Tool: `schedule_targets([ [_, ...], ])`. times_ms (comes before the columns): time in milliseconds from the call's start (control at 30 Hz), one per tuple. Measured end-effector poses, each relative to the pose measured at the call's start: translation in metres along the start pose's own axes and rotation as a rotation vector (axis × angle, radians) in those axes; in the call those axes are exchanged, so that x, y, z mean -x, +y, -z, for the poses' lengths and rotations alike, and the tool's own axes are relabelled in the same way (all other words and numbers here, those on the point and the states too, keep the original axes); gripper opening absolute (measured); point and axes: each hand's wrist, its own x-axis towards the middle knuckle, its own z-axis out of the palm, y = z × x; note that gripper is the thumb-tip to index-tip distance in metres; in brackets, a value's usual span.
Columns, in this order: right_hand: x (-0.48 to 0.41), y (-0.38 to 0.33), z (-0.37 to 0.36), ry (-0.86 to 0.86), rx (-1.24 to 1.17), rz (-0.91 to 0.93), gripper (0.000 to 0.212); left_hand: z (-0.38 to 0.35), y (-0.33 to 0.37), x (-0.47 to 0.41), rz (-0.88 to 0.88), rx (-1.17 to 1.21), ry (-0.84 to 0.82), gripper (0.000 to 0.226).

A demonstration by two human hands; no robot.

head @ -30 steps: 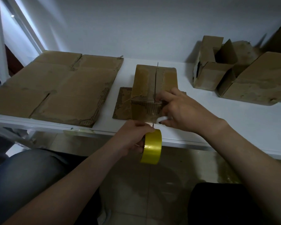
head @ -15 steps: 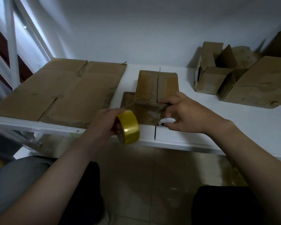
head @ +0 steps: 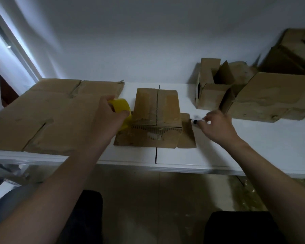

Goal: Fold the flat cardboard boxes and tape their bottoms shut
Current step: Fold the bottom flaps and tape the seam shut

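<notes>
Where the head view looks down: a white tabletop point(head: 264, 152) runs across the frame, a thin dark seam dividing it down the middle, with a plain pale wall behind it.
Folded box: the small cardboard box point(head: 157, 118) stands at the table's centre, bottom up, its two closed flaps meeting along a middle slit — glossy tape shows over the flaps and down the near face; loose flaps splay flat on the table on either side.
Left hand: the left hand point(head: 106, 114) is closed round a yellow tape roll point(head: 121, 106), held just beside the box's left side.
Right hand: the right hand point(head: 217, 126) hovers right of the box, fingertips pinched on a small dark-and-white object point(head: 195, 122) — blurred, so what it is cannot be told.
Flat stock: a stack of flat cardboard sheets point(head: 48, 117) covers the left part of the table, reaching its near edge.
Right side: an open small box point(head: 211, 92) with raised flaps stands by the wall, touching a larger carton point(head: 275, 95); another carton point(head: 292, 51) sits behind, blurred.
Room: white window framing point(head: 12, 46) slants up at far left; a dim tiled floor point(head: 157, 205) lies below the table edge.
</notes>
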Motion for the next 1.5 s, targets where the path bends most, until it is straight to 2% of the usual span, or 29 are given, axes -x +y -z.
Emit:
schedule_targets([
  [67,-0.004,0.012,-0.01,-0.103,0.12,-0.111,0.058,-0.005,-0.004,0.001,0.003,-0.001,-0.014,0.07],
  [133,-0.007,0.018,-0.019,-0.152,0.151,-0.138,0.065,-0.008,-0.006,-0.001,0.013,-0.023,-0.033,0.078],
  [267,-0.007,0.014,-0.029,-0.168,0.232,-0.176,0.054,-0.012,-0.01,-0.004,-0.005,-0.033,-0.036,0.083],
  [367,-0.002,-0.011,-0.021,-0.027,0.102,0.012,0.051,-0.013,-0.013,-0.007,0.004,-0.017,-0.043,0.082],
  [467,0.004,-0.051,-0.009,0.079,-0.062,0.336,0.046,-0.013,-0.015,-0.01,0.038,-0.014,-0.05,0.082],
  [567,0.008,-0.082,-0.017,0.056,0.062,0.638,0.048,-0.013,-0.017,-0.011,0.048,0.001,-0.062,0.08],
  [667,0.007,-0.094,-0.043,0.089,0.189,0.755,0.048,-0.014,-0.02,-0.012,0.037,-0.005,-0.057,0.08],
  [900,-0.005,-0.087,-0.06,0.185,0.324,0.772,0.045,-0.018,-0.024,-0.015,0.067,-0.015,-0.049,0.081],
  [1067,0.008,-0.085,-0.064,0.254,0.455,0.748,0.076,-0.02,-0.023,-0.016,0.088,0.0,-0.068,0.08],
  [1167,0.006,-0.086,-0.066,0.269,0.436,0.731,0.081,-0.019,-0.021,-0.015,0.099,0.013,-0.072,0.077],
  [1400,-0.005,-0.099,-0.069,0.264,0.368,0.7,0.079,-0.001,-0.022,-0.009,0.223,0.183,-0.078,0.038],
  [1500,-0.013,-0.11,-0.063,0.144,0.221,0.641,0.08,0.012,-0.018,0.003,0.229,0.214,-0.093,0.034],
])
